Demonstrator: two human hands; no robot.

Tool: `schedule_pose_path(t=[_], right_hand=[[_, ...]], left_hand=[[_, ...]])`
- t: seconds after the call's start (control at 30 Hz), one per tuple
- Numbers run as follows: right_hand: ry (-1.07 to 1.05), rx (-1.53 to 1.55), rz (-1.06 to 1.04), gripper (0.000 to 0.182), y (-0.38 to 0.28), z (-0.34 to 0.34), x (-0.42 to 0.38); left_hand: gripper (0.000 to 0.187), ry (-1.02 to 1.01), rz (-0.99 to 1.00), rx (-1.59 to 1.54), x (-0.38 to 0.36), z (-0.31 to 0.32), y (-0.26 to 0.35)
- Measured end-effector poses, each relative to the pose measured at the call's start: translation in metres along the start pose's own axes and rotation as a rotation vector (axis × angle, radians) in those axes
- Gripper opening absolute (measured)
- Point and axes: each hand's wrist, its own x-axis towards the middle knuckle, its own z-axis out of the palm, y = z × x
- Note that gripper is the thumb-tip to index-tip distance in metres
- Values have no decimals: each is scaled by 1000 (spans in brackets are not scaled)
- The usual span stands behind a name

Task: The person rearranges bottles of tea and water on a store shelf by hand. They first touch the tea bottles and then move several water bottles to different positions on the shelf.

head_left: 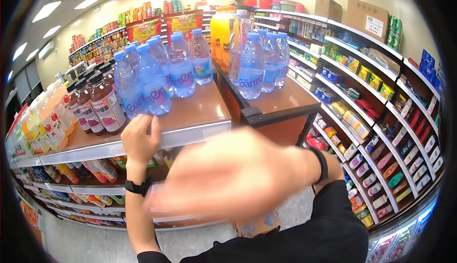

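Note:
My left hand [141, 138] is at the front edge of the shelf top, right below the front water bottles [152, 84]. Its fingers are curled in, and whatever they may hold is hidden behind the hand. Clear bottles with blue caps and purple-pink lettering stand in a group there. Close to the camera, my right hand [223, 172] is smeared by motion and covers part of the shelf front; its fingers cannot be made out clearly. Both wrists wear dark bands. Across a gap, more water bottles [251, 70] stand on the right-hand surface.
Dark tea bottles [102, 103] and pale juice bottles [50, 120] stand left of the water. Large orange bottles [222, 34] rise behind. A black-framed corner [257, 116] juts out at the right surface. Stocked shelves [371, 96] line the right wall; a cardboard box [257, 226] lies on the floor.

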Motion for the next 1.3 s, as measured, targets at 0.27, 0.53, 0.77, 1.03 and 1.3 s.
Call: schedule_pose_path(t=[0.27, 0.53, 0.77, 1.03, 1.3], right_hand=[[472, 190, -243, 19, -47, 72, 27], [153, 132, 98, 13, -1, -1, 36], [338, -232, 734, 47, 198, -21, 32], [65, -291, 1127, 103, 261, -14, 30], [118, -191, 1260, 110, 276, 7, 19]], left_hand=[[21, -38, -13, -38, 0, -3, 0], [23, 132, 42, 50, -7, 7, -7], [24, 14, 10, -26, -2, -1, -6], [21, -17, 8, -22, -3, 0, -8], [21, -33, 1, -11, -3, -2, -8]])
